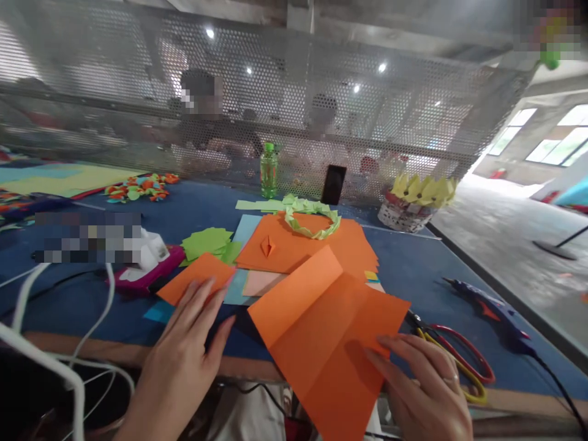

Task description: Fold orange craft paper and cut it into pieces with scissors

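A large creased orange paper sheet [321,324] lies over the near table edge, one flap raised. My right hand [425,389] rests on its right corner, fingers stretched out on the paper. My left hand [184,355] lies flat with fingers spread, fingertips touching a smaller folded orange paper [195,275]. Neither hand grips anything.
A stack of orange sheets [303,242] with a small folded orange piece and a green paper ring [312,217] sits behind. Green squares [206,242], scissors [454,355], a glue gun [487,309], a green bottle [269,168], a phone, a basket of yellow shapes [416,202]. People sit behind the mesh screen.
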`<state>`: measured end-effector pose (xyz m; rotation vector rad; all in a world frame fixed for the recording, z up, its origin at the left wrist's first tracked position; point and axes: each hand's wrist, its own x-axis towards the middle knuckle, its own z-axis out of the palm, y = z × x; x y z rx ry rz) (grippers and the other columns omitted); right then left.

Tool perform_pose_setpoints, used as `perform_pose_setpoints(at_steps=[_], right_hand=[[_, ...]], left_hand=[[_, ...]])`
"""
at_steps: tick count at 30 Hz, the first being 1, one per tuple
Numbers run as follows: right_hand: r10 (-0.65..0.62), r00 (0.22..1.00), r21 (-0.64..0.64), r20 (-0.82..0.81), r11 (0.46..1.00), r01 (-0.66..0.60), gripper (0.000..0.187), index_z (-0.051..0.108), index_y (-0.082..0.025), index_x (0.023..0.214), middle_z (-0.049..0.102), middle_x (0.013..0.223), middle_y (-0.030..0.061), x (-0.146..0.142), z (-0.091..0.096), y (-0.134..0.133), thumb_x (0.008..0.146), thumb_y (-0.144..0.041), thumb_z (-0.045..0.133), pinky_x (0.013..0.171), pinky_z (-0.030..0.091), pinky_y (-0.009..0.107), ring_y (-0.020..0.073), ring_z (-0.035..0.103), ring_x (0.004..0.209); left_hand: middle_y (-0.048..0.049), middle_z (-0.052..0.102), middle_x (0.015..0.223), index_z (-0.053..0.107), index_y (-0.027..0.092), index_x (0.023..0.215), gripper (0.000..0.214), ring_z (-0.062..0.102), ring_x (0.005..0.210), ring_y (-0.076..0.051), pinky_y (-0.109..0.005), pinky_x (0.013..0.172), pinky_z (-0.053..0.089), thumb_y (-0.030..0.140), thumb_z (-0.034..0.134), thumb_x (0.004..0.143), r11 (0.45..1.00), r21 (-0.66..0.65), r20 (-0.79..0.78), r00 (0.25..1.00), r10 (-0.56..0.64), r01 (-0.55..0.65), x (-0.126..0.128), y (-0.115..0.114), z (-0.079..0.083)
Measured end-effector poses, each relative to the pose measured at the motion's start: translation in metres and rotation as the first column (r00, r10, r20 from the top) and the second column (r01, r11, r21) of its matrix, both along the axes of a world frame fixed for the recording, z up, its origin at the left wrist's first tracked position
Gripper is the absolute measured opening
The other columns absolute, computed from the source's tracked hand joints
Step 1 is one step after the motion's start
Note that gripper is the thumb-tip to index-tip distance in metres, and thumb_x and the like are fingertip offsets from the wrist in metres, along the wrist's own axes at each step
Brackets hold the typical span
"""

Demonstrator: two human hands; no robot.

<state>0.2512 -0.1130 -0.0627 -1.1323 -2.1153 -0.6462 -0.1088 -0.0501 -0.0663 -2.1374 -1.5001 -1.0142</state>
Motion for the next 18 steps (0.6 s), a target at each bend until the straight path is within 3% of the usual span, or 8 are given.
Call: perform_pose_setpoints(at_steps=[2,5,10,15,18], right_hand=[[-0.012,0.999,0.004,-0.03,1.0,0.012,0.032,0.075,-0.024,0.107,0.074,0.108,0.0072,0.001,0.0,-0.001,0.089,-0.003,0.06,0.089,0.045,0.039,0.0256,0.057,0.104],[-0.019,0.996,0.006,-0.084,1.0,0.019,0.033,0.076,-0.025,0.105,0.072,0.109,0.0067,0.001,0.004,-0.001,0.089,-0.001,0.059,0.089,0.046,0.038,0.0246,0.057,0.103],[0.007,0.98,0.013,-0.201,1.0,-0.004,0.035,0.077,-0.025,0.1,0.069,0.108,0.0068,0.003,0.018,0.0,0.089,0.001,0.056,0.088,0.046,0.037,0.0235,0.056,0.102],[0.043,0.965,-0.062,-0.259,0.996,-0.061,0.043,0.076,-0.028,0.103,0.066,0.113,0.0063,0.011,0.029,0.008,0.087,0.005,0.053,0.087,0.045,0.037,0.0229,0.055,0.105],[0.059,0.942,-0.078,-0.33,0.993,-0.09,0.04,0.077,-0.029,0.098,0.066,0.112,0.005,0.015,0.035,0.02,0.09,0.003,0.053,0.084,0.045,0.037,0.0219,0.055,0.103]], left_hand=[[-0.0162,0.052,0.15,0.05,0.016,0.145,0.048,0.047,0.139,-0.039,-0.056,0.109,0.043,0.036,0.047,0.102,0.999,-0.038,0.011,1.0,-0.006,0.006,0.003,0.0,0.001],[-0.0071,0.058,0.146,0.049,0.024,0.146,0.05,0.056,0.131,-0.029,-0.045,0.113,0.042,0.038,0.054,0.099,0.999,-0.023,0.146,0.988,-0.043,0.047,0.016,-0.007,0.014],[-0.0063,0.061,0.142,0.054,0.022,0.139,0.044,0.059,0.127,-0.025,-0.035,0.109,0.044,0.04,0.053,0.1,0.989,0.005,0.202,0.968,-0.149,0.151,0.042,-0.011,0.036],[-0.0085,0.058,0.144,0.049,0.017,0.144,0.048,0.055,0.132,-0.025,-0.033,0.11,0.042,0.036,0.054,0.1,0.963,0.013,0.136,0.954,-0.267,0.268,0.055,-0.004,0.036],[-0.0097,0.054,0.149,0.049,0.016,0.145,0.048,0.052,0.135,-0.026,-0.035,0.111,0.042,0.029,0.054,0.1,0.937,0.011,0.126,0.929,-0.348,0.349,0.062,-0.021,0.032]])
